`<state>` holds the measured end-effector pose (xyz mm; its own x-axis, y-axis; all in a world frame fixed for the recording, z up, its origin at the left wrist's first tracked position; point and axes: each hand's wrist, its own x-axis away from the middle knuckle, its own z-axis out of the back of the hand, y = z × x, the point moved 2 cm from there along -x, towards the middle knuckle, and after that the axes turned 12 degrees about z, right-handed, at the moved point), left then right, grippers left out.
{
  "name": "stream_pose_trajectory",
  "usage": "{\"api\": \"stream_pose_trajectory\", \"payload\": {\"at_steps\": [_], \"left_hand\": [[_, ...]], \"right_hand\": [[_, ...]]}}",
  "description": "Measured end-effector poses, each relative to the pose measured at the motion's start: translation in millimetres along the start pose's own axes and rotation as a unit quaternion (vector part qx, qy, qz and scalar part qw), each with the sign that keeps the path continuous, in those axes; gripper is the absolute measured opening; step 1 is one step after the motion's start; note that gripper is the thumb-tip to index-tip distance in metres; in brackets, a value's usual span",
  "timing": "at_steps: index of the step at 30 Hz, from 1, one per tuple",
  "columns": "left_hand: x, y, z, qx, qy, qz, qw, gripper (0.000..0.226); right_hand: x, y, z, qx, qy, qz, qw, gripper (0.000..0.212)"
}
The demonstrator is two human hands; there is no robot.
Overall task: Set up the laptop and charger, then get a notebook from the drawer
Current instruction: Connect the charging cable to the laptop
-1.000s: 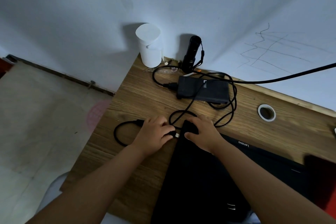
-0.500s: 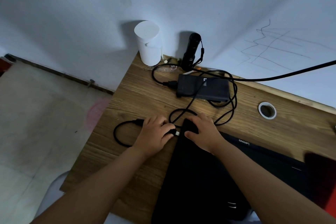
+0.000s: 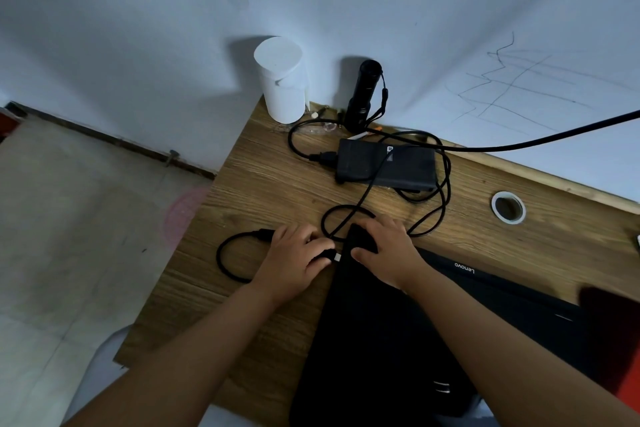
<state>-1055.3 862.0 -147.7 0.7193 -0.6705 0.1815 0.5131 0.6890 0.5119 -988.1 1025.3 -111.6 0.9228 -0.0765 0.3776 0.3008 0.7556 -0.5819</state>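
While left hand (image 3: 294, 256) pinches charger plug (image 3: 334, 256), right hand (image 3: 388, 250) presses laptop (image 3: 381, 340) corner

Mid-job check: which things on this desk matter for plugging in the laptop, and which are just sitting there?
In play:
laptop
charger plug, pinched by left hand
right hand, steadying the laptop's corner
charger brick
charger cable

Lying about:
white cup
black flashlight
cable hole in wooden desk
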Motion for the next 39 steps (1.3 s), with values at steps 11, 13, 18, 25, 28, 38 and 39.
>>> {"api": "stream_pose_trajectory", "payload": {"at_steps": [11, 13, 18, 25, 28, 38, 39], "left_hand": [[-7.0, 11.1, 4.7, -0.059, -0.037, -0.079, 0.994, 0.029], [-8.5, 11.2, 6.5, -0.071, -0.043, -0.086, 0.993, 0.030], [-13.8, 9.5, 11.3, -0.082, -0.070, -0.087, 0.990, 0.032], [-17.7, 24.4, 19.1, -0.099, -0.113, -0.043, 0.988, 0.041], [-11.5, 35.1, 23.1, -0.051, -0.082, -0.014, 0.995, 0.042], [26.6, 82.7, -5.2, 0.018, -0.120, -0.066, 0.990, 0.035], [30.6, 87.6, -10.6, 0.022, -0.127, -0.072, 0.989, 0.034]], "right_hand": [[-3.0, 0.7, -2.2, 0.005, 0.004, -0.003, 1.000, 0.056], [-2.8, 1.7, -3.0, 0.010, 0.004, 0.000, 1.000, 0.056], [-3.8, 5.0, -0.7, -0.003, -0.004, 0.003, 1.000, 0.056], [11.6, 6.0, 12.8, -0.012, 0.043, 0.028, 0.999, 0.057], [27.4, 10.1, 19.2, -0.011, 0.076, 0.021, 0.997, 0.058], [138.1, 54.0, 31.6, -0.051, 0.170, -0.048, 0.983, 0.039], [152.9, 59.5, 29.5, -0.046, 0.183, -0.055, 0.981, 0.038]]}}
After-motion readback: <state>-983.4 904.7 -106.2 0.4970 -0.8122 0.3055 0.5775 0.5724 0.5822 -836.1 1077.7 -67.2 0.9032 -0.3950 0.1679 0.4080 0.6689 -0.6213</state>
